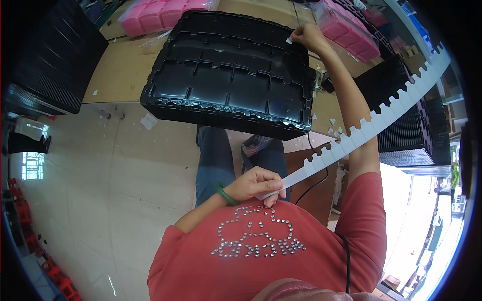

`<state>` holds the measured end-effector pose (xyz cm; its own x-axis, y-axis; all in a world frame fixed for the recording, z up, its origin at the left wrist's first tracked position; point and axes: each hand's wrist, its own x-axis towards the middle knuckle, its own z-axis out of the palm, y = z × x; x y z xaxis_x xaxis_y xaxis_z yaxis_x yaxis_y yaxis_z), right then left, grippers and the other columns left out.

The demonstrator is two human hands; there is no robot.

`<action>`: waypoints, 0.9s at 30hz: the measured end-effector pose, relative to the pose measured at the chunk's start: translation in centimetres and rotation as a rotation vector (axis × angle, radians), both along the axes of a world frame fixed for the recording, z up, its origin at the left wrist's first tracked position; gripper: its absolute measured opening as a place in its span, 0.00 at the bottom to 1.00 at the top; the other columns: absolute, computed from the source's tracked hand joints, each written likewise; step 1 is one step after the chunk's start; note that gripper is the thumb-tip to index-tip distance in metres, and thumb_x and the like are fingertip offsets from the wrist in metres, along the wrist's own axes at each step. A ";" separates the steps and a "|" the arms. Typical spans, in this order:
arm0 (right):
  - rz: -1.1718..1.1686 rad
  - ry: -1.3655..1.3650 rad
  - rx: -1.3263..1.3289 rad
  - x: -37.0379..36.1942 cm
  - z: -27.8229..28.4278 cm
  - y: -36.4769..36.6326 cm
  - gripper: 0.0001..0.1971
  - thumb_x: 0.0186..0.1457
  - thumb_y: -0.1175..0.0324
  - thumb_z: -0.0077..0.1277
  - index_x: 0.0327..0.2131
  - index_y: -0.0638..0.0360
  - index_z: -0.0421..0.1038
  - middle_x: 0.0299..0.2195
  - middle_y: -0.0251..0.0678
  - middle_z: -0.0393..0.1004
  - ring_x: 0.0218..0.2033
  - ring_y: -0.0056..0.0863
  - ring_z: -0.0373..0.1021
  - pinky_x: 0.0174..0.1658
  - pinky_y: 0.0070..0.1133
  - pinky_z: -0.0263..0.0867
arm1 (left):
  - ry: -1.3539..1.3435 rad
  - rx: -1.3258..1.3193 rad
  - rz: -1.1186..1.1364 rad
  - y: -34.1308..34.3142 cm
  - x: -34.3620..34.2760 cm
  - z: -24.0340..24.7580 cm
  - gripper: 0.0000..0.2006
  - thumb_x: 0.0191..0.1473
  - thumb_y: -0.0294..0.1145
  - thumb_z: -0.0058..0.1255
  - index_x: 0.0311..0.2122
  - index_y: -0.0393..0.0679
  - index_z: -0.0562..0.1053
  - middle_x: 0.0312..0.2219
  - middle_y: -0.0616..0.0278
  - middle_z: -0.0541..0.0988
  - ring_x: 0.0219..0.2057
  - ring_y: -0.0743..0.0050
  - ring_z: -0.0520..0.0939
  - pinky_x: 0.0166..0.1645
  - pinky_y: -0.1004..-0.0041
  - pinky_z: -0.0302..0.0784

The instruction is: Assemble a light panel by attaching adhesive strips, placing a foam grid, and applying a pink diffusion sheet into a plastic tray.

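Note:
My left hand (255,183), with a green bangle at the wrist, is closed on the lower end of a long white notched strip (354,140) in front of my chest. The strip slants up to the right, passing across my right forearm. At the far right corner of a stack of black plastic trays (226,70), my right hand (309,37) is closed in a pinch. A small white sticker (288,41) shows at its fingertips, against the top tray's rim. The stack sits on a tan table (118,75) and overhangs its near edge.
Pink trays in clear wrap (160,15) lie at the back left, more pink trays (346,30) at the back right. Tall black tray stacks stand left (55,55) and right (406,130). White scraps (331,125) lie near the table's right side. A black cable (321,180) hangs below.

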<state>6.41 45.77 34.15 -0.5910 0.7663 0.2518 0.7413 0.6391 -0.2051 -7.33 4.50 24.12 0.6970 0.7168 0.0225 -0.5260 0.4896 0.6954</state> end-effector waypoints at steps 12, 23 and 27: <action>0.282 -0.211 0.566 -0.8 -1.5 -0.9 0.05 0.46 0.71 0.56 0.25 0.63 0.76 0.27 0.44 0.78 0.31 0.45 0.75 0.38 0.35 0.70 | 0.003 -0.020 -0.010 0.2 0.2 0.0 0.15 0.66 0.35 0.45 0.34 0.33 0.77 0.18 0.62 0.77 0.21 0.78 0.76 0.34 0.76 0.73; 0.011 0.145 -0.121 2.8 -0.8 -2.6 0.11 0.51 0.64 0.61 0.35 0.60 0.82 0.28 0.41 0.81 0.30 0.30 0.78 0.39 0.26 0.71 | 0.012 -0.032 0.013 0.1 0.6 -0.6 0.15 0.66 0.36 0.45 0.34 0.34 0.77 0.19 0.63 0.77 0.21 0.80 0.77 0.33 0.77 0.72; -0.026 0.362 -0.142 3.6 -2.4 -2.6 0.12 0.52 0.62 0.61 0.36 0.60 0.82 0.27 0.37 0.82 0.30 0.22 0.76 0.38 0.22 0.69 | 0.005 -0.040 0.029 0.5 0.9 -0.7 0.15 0.66 0.36 0.45 0.34 0.34 0.77 0.20 0.63 0.78 0.21 0.80 0.78 0.33 0.78 0.72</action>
